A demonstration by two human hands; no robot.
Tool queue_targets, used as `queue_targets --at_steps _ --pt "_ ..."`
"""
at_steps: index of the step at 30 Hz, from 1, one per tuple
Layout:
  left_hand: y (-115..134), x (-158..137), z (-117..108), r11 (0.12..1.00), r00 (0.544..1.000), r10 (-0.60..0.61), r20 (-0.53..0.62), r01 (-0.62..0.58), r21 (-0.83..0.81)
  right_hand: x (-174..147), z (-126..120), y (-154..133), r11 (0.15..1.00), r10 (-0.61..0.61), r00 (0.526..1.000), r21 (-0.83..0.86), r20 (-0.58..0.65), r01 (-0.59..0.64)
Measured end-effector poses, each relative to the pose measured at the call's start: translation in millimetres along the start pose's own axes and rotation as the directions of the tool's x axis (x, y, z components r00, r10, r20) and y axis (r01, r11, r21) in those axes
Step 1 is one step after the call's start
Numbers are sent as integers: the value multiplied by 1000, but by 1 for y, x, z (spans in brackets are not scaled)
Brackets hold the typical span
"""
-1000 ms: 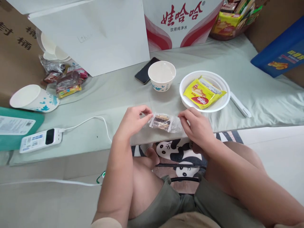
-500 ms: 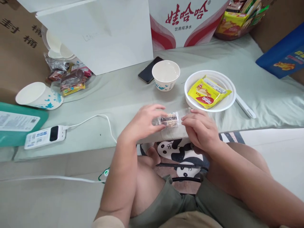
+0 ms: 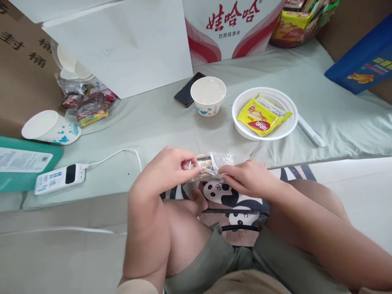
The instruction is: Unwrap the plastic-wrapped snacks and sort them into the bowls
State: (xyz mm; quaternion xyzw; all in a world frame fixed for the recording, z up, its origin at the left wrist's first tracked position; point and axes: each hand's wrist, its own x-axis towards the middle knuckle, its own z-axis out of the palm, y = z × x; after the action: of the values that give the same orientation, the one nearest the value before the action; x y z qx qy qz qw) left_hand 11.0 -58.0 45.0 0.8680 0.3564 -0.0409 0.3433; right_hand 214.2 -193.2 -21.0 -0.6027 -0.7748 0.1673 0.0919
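Note:
Between my hands, at the table's front edge, is a small snack in a clear plastic wrapper (image 3: 206, 162), light brown with a dark band. My left hand (image 3: 173, 165) pinches the wrapper's left end between thumb and fingers. At the other end, my right hand (image 3: 246, 176) has its fingertips closed on the crinkled clear film. Beyond my hands stand a white paper bowl (image 3: 208, 96) with blue print and a white plastic bowl (image 3: 290, 126). A yellow wafer packet (image 3: 260, 116) lies inside the plastic bowl.
A phone (image 3: 185, 96) lies behind the paper bowl. On the left are a tipped paper bowl (image 3: 50, 126), wrapped snacks (image 3: 92, 106) and a white power bank (image 3: 59, 179) with its cable. White boxes (image 3: 122, 49) stand at the back; a snack basket (image 3: 297, 30) is back right.
Both hands have come nearer to me with the wrapped snack. My right hand now grips the wrapper's film, which is spread and crinkled. The view has shifted slightly.

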Motion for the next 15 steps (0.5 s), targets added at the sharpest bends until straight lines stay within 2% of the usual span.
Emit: queue_targets --at_steps 2,4,7,9,12,15 --pt "-3 2 2 994 986 -106 129 107 0 3 -2 -4 997 65 985 -41 159 -60" --pt "-8 6 5 988 972 -156 174 153 30 6 -2 -8 988 150 963 -70 225 -138" --pt "-16 15 10 989 987 -141 77 136 61 13 0 -10 957 291 938 -69 188 -283" --pt "-20 22 13 994 995 -103 13 103 26 19 3 -9 920 393 906 -77 159 -386" --pt "-26 29 16 995 996 -94 -5 94 -33 30 6 -7 866 500 855 -90 139 -491" --pt "-32 30 16 994 993 -111 -35 110 -24 36 5 -6 837 546 834 -86 77 -540"
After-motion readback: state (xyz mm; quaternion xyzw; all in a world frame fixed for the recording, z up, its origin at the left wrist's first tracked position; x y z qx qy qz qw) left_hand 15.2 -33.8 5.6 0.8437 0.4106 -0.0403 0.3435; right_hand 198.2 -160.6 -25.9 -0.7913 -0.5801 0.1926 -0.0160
